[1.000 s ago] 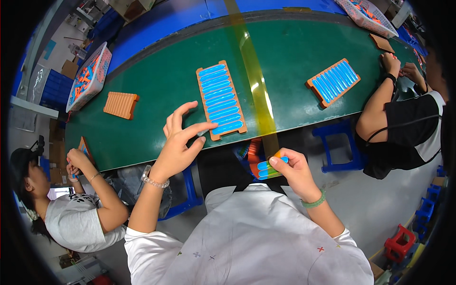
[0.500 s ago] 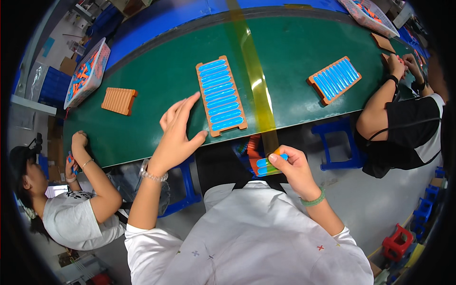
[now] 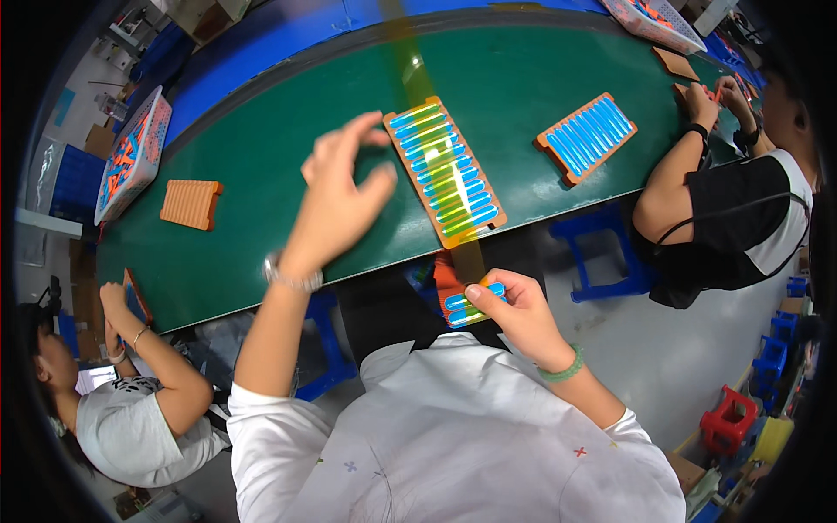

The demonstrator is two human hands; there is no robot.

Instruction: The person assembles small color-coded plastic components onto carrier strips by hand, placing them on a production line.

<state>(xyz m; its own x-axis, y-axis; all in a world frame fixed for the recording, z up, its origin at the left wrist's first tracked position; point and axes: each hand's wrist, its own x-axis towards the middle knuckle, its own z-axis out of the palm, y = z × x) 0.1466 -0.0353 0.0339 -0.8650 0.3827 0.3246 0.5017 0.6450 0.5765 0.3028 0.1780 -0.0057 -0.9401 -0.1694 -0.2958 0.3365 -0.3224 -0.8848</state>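
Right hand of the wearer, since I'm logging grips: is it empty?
No, the right hand holds blue strips between its thumb and fingers, below the table's near edge in the picture.

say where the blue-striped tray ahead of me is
In the head view, the tray lies on the green table at centre, between the left hand and another blue-striped tray farther right.

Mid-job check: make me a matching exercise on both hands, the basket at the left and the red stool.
1 Left hand
2 Right hand
3 Left basket
4 Red stool

A Lower right of the picture
B Open, beside the middle orange tray
C Holding orange and blue pieces
D Gripping a blue-barred piece

Pairs: 1-B; 2-D; 3-C; 4-A
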